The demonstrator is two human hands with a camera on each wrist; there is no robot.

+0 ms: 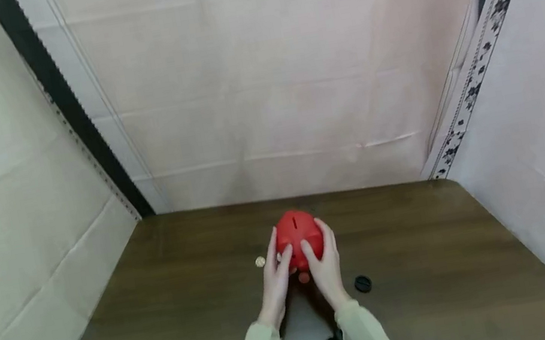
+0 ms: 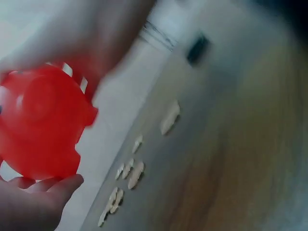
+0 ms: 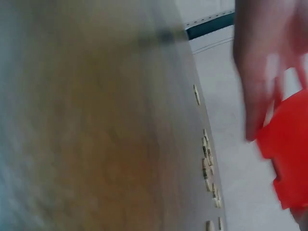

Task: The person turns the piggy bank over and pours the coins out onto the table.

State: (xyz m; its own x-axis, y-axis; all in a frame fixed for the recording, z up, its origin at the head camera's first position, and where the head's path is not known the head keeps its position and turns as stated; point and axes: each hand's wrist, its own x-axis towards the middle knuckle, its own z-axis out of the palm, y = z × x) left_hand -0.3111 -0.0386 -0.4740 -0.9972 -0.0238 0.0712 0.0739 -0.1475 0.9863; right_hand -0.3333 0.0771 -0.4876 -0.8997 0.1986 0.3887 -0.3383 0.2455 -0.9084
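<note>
I see both hands, left hand and right hand, clamped round the red piggy bank at frame centre; a loose grip risks dropping it onto the coin.

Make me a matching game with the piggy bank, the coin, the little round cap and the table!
Things:
1. red piggy bank
2. coin
3. black round cap
4. wooden table

Places or states:
A. lies on the table to the right of the right hand
B. dark brown, with everything resting on it
C. held between both hands, slot on top
D. lies on the table just left of the left hand

Right pairs: 1-C, 2-D, 3-A, 4-B
</note>
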